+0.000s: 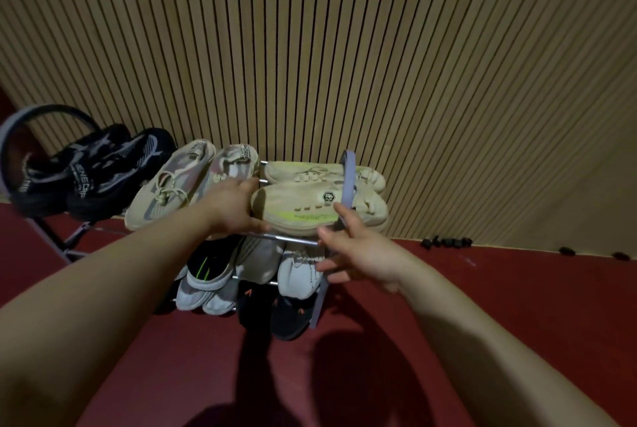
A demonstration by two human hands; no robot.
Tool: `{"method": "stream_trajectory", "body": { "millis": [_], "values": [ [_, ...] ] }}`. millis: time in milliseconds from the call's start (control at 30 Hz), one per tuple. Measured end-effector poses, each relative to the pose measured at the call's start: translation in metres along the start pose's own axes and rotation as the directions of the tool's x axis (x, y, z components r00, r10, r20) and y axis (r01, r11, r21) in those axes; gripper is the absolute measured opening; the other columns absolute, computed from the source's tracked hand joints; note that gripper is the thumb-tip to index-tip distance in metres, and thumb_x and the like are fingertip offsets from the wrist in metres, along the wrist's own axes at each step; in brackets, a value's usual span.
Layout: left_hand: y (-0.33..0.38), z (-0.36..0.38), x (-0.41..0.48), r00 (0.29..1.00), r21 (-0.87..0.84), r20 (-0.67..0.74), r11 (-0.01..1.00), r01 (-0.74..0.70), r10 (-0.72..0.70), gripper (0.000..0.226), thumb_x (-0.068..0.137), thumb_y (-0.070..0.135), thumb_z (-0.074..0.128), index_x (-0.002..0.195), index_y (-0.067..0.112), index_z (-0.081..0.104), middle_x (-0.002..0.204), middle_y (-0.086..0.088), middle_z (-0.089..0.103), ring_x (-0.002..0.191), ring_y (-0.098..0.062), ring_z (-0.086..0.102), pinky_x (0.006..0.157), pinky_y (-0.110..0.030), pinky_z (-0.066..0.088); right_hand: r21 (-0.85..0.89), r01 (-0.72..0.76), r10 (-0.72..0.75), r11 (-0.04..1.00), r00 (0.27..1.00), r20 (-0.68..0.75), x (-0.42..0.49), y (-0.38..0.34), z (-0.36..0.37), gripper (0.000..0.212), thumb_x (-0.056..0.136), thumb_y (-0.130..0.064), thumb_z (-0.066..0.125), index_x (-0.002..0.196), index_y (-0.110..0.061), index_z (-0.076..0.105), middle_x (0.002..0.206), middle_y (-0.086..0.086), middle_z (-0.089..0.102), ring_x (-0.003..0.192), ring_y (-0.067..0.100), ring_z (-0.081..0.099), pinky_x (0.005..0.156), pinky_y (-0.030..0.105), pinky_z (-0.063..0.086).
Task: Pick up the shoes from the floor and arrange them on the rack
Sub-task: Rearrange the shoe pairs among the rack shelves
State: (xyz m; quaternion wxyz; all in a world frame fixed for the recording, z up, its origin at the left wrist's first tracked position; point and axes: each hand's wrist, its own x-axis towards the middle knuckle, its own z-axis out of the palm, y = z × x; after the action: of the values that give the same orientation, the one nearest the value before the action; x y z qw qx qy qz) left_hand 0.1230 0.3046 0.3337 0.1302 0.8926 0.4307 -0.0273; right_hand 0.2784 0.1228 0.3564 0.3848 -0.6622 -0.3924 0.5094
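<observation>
cream shoe [296,209] on rack [293,238] gripped by left hand [234,206], fingertips hidden; right hand [360,252] spread open.

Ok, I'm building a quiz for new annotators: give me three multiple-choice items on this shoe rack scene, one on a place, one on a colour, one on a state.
1. Where is the black pair of sneakers with white lettering? A the floor; B top tier, left end; C bottom tier.
2. What colour is the stripe on the near cream sneaker? A orange; B blue; C neon yellow-green.
3. How is the right hand? A open, fingers spread; B a fist; C gripping a lace.

Answers: B, the pair sits at the left on the top bars of the metal rack; C, the stripe shows below the logo; A, its fingers are straight and apart.
</observation>
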Motion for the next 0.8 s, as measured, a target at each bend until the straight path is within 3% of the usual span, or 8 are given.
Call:
{"method": "stream_trajectory", "body": {
  "millis": [200, 467, 533, 633, 800],
  "values": [
    [0.003, 0.009, 0.03, 0.984, 0.301, 0.121, 0.94, -0.16, 0.129, 0.118, 0.064, 0.074, 0.061, 0.15, 0.026, -0.004, 0.156, -0.012, 0.019, 0.143, -0.032, 0.012, 0.118, -0.048, 0.002, 0.02, -0.038, 0.039, 0.999, 0.998, -0.049, 0.017, -0.015, 0.009, 0.075, 0.094, -0.032, 0.054, 0.151, -0.032, 0.005, 0.12, 0.0, 0.054, 0.091, 0.02, 0.067, 0.083, 0.035, 0.056],
    [-0.001, 0.019, 0.043, 0.951, 0.329, 0.118, 0.893, -0.308, 0.285, 0.126, 0.063, 0.073, 0.063, 0.146, 0.028, -0.021, 0.151, -0.021, 0.025, 0.138, -0.035, 0.024, 0.117, -0.049, 0.007, 0.136, -0.031, 0.055, 0.99, 0.984, -0.172, 0.029, -0.033, 0.044, 0.075, 0.094, -0.032, 0.053, 0.151, -0.029, 0.005, 0.117, 0.002, 0.055, 0.086, 0.019, 0.066, 0.08, 0.033, 0.055],
    [0.0, 0.016, 0.046, 0.947, 0.324, 0.097, 0.889, -0.322, 0.308, 0.126, 0.063, 0.071, 0.065, 0.147, 0.026, -0.017, 0.148, -0.02, 0.027, 0.135, -0.036, 0.028, 0.114, -0.045, 0.018, 0.121, -0.021, 0.047, 0.992, 0.974, -0.221, 0.033, -0.035, 0.048, 0.075, 0.094, -0.034, 0.053, 0.151, -0.029, 0.005, 0.112, 0.0, 0.057, 0.088, 0.019, 0.066, 0.082, 0.035, 0.055],
    [0.0, 0.006, 0.052, 0.924, 0.244, 0.1, 0.891, -0.383, 0.37, 0.121, 0.063, 0.067, 0.07, 0.15, 0.021, 0.001, 0.143, -0.014, 0.027, 0.127, -0.033, 0.038, 0.099, -0.037, 0.037, 0.117, -0.003, 0.034, 0.993, 0.964, -0.263, 0.037, -0.034, 0.05, 0.073, 0.095, -0.033, 0.053, 0.151, -0.029, 0.006, 0.11, 0.0, 0.056, 0.089, 0.019, 0.065, 0.082, 0.033, 0.056],
    [0.006, -0.02, 0.055, 0.897, 0.198, 0.099, 0.875, -0.441, 0.43, 0.103, 0.06, 0.064, 0.073, 0.139, 0.014, 0.031, 0.126, -0.011, 0.034, 0.111, -0.03, 0.05, 0.09, -0.034, 0.045, 0.089, -0.026, 0.051, 0.996, 0.955, -0.291, 0.038, -0.029, 0.054, 0.075, 0.095, -0.033, 0.054, 0.151, -0.028, 0.005, 0.104, -0.007, 0.052, 0.089, 0.019, 0.066, 0.08, 0.031, 0.055]
  ]
}}
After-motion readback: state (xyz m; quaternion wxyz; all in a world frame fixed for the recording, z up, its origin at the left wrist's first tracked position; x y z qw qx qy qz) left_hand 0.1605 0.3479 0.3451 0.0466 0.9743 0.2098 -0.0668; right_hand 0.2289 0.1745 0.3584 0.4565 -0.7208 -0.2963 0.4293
